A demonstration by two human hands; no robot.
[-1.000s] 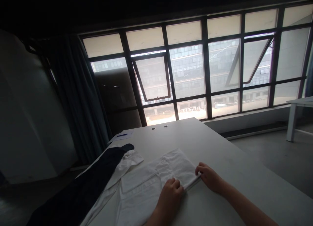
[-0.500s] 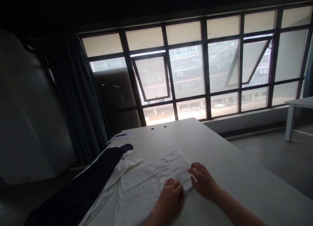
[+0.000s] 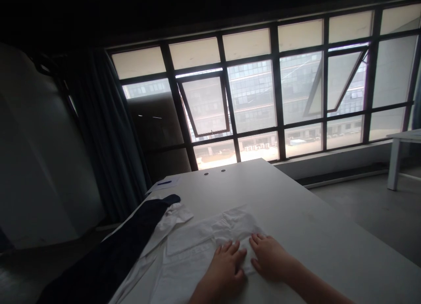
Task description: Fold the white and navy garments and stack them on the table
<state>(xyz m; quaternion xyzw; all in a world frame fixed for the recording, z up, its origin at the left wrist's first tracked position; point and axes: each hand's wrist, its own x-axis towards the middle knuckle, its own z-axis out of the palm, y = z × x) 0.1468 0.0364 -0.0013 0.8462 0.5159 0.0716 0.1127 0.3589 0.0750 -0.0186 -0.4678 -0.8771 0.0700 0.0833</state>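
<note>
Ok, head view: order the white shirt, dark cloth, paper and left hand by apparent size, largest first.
1. white shirt
2. dark cloth
3. left hand and paper: can't rank these, the hand is far nearer the camera.

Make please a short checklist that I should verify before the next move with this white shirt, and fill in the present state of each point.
1. Left hand and right hand on the shirt: ok, both rest flat on it, fingers spread, not gripping.
2. Shirt lying on the table: ok, the hands press on its folded part.
3. Folded edges smooth under the hands: cannot tell, the hands cover part of them and the light is dim.
4. Dark cloth apart from the shirt: not ok, it touches the shirt's far left side.
5. Paper and pen away from the shirt: ok, they lie apart at the far end of the table.
</note>
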